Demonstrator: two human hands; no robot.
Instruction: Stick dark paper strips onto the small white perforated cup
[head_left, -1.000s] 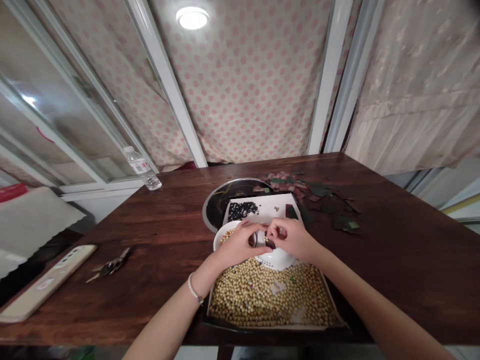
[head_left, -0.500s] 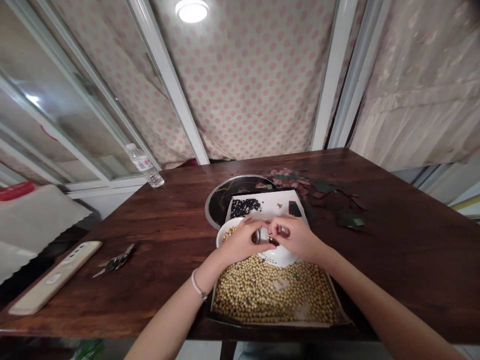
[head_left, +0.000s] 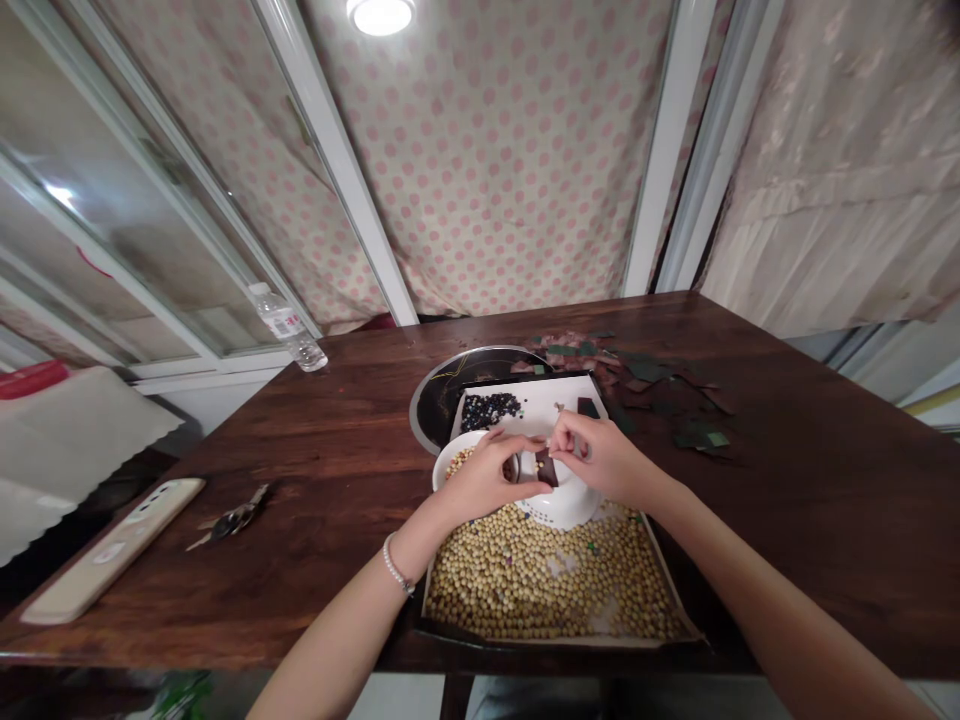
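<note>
My left hand (head_left: 495,475) grips a small dark brown piece (head_left: 547,468) by its edges, between thumb and fingers. Pale beads sit on that piece. Just right of it, the fingertips of my right hand (head_left: 592,455) are pinched together at its top edge; what they hold is too small to make out. Under both hands is a white dish (head_left: 566,508) with a dotted rim. A white bowl (head_left: 441,472) of mixed beads stands to the left, partly hidden by my left hand. Many pale yellow beads (head_left: 525,585) fill the near part of a paper-lined tray (head_left: 540,400).
Black beads (head_left: 487,410) and a dark green piece (head_left: 588,407) lie in the tray's far part. Behind it is a round black plate (head_left: 431,400). Green and brown scraps (head_left: 652,370) spread to the right. Keys (head_left: 232,520), a phone (head_left: 112,550) and a water bottle (head_left: 292,330) are on the left.
My right hand has shifted slightly up and away from the brown piece, so more of the piece now shows. My left hand has stayed nearly in place.
</note>
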